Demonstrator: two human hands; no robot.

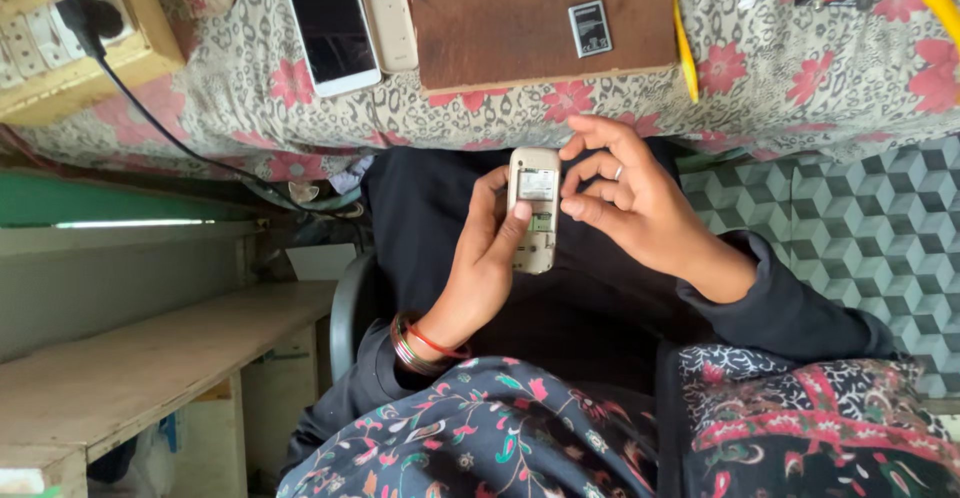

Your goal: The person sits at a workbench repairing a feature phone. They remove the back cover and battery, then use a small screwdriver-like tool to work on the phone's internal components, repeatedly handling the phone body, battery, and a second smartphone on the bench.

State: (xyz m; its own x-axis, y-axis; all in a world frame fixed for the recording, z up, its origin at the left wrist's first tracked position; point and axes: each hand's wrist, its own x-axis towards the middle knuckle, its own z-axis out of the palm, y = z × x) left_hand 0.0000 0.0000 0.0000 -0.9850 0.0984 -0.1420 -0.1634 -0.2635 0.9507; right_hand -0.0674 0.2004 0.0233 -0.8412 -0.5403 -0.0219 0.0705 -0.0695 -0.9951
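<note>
One small cream phone (534, 210) with its back cover off sits in the grip of the left hand (484, 258), held over the person's dark lap, below the edge of the bench (800, 68). Its long axis runs straight up and down in the view, one short end toward the bench and the other toward the body. The left thumb presses on its open back, fingers wrapped behind. The right hand (630, 203) has its fingertips touching the phone's right edge, grasping nothing of its own; a ring shows on one finger.

On the flower-patterned cloth of the bench lie one white smartphone (329, 23), screen dark, and just beside it one cream back cover (389, 18). One brown board (540, 28) carries a single battery (590, 28), a dark rectangle with a pale label. One yellow tool (683, 43) lies beside the board. Several bangles (415, 346) ring the left wrist.
</note>
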